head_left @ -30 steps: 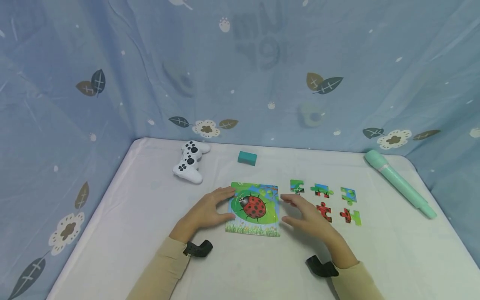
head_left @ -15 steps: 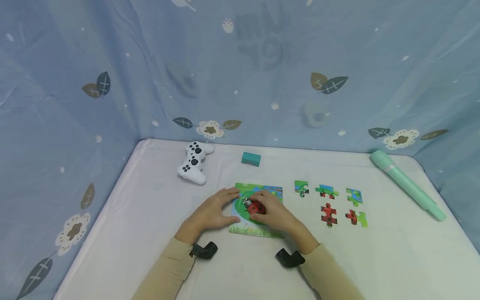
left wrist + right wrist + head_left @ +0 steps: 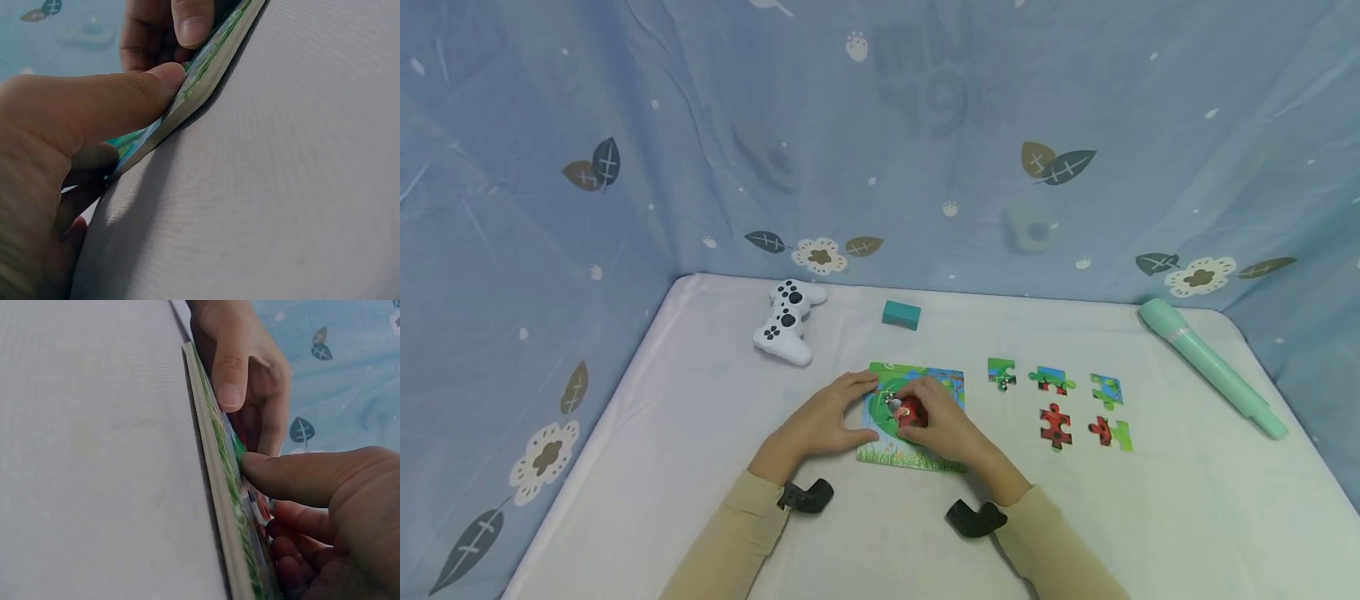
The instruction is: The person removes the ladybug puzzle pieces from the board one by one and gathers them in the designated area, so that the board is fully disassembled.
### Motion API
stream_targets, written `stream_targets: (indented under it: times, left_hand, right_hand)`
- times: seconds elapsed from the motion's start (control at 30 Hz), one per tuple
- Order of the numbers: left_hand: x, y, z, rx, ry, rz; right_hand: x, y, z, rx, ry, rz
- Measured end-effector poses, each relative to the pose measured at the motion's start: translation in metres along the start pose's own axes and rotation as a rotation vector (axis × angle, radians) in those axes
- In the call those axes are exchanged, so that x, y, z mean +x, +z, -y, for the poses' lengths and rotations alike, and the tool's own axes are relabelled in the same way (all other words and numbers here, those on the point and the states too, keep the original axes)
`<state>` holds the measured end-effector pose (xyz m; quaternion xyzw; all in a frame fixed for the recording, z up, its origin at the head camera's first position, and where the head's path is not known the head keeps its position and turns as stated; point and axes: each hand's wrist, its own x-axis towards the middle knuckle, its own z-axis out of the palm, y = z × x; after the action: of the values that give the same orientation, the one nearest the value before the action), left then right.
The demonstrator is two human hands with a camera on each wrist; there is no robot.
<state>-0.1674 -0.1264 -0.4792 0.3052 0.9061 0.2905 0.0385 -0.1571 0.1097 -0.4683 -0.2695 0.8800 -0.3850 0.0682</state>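
Note:
A square jigsaw board (image 3: 880,454) with a ladybug picture lies flat on the white table. Along its left edge rests my left hand (image 3: 826,421), thumb and fingers spread apart; the left wrist view shows the thumb (image 3: 164,78) touching the board's edge. Over the ladybug, my right hand (image 3: 947,425) pinches a red puzzle piece (image 3: 910,411) between thumb and fingers. That piece sits tilted, its edge visible in the right wrist view. The right hand hides much of the picture.
Several loose puzzle pieces (image 3: 1056,425) lie to the right of the board. A teal block (image 3: 901,315) and a white game controller (image 3: 786,323) are behind it. A mint-green folded umbrella-like stick (image 3: 1213,367) lies far right. A blue patterned curtain (image 3: 880,167) stands behind the table.
My right hand has moved left from beside the board onto the ladybug, and a piece there now appears tilted up in its fingers. The left hand has stayed at the board's left edge.

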Motion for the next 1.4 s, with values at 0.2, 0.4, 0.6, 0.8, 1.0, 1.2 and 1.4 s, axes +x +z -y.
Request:
stream_targets:
  times: [0.2, 0.4, 0.6, 0.8, 1.0, 1.2, 1.4]
  left_hand:
    - [0.000, -0.001, 0.000, -0.003, -0.004, 0.000]
    - [0.000, 0.001, 0.001, -0.007, -0.010, 0.000]
    - [0.001, 0.000, -0.002, -0.011, -0.007, 0.005]
    - [0.000, -0.001, -0.002, -0.006, -0.026, 0.014]
    - [-0.003, -0.001, -0.001, 0.005, -0.017, -0.004]
    - [-0.003, 0.000, 0.000, -0.006, -0.027, 0.003]
    - [0.000, 0.001, 0.000, -0.007, -0.010, -0.003]
  right_hand:
    - [0.002, -0.001, 0.000, 0.101, 0.017, 0.009]
    - [0.002, 0.001, 0.000, 0.060, -0.011, -0.019]
    - [0.001, 0.003, 0.001, -0.005, -0.004, -0.076]
    - [0.002, 0.008, 0.002, -0.036, -0.003, -0.105]
    - [0.002, 0.006, 0.003, -0.007, 0.025, -0.082]
    - [-0.003, -0.008, 0.004, 0.039, 0.043, -0.082]
    - [-0.016, -0.031, -0.003, 0.045, 0.112, -0.116]
